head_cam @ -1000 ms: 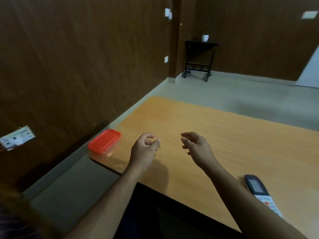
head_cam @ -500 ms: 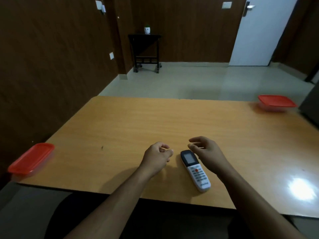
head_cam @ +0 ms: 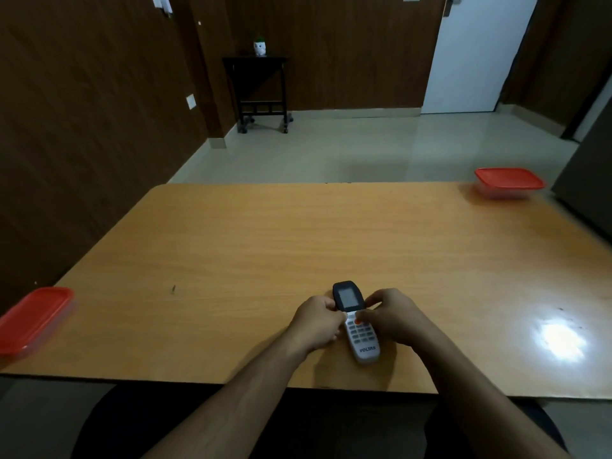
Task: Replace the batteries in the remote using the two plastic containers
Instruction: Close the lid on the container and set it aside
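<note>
A white remote point(head_cam: 359, 332) with a dark screen end lies face up near the front edge of the wooden table point(head_cam: 298, 243). My left hand point(head_cam: 316, 323) grips its left side with curled fingers. My right hand point(head_cam: 392, 318) holds its right side, thumb over the buttons near the orange key. One red-lidded plastic container point(head_cam: 33, 321) sits at the table's front left corner. A second red-lidded container point(head_cam: 510, 182) stands at the far right corner. Both lids are on. No batteries are visible.
A dark wood-panelled wall runs along the left. Beyond the table lie tiled floor, a small black side table point(head_cam: 260, 91) with a little white pot, and a white door point(head_cam: 477, 51). A dark cabinet edge point(head_cam: 592, 180) stands at the right.
My view swung right from the left corner and centred on the table. Both hands came down onto the remote and took hold of its sides.
</note>
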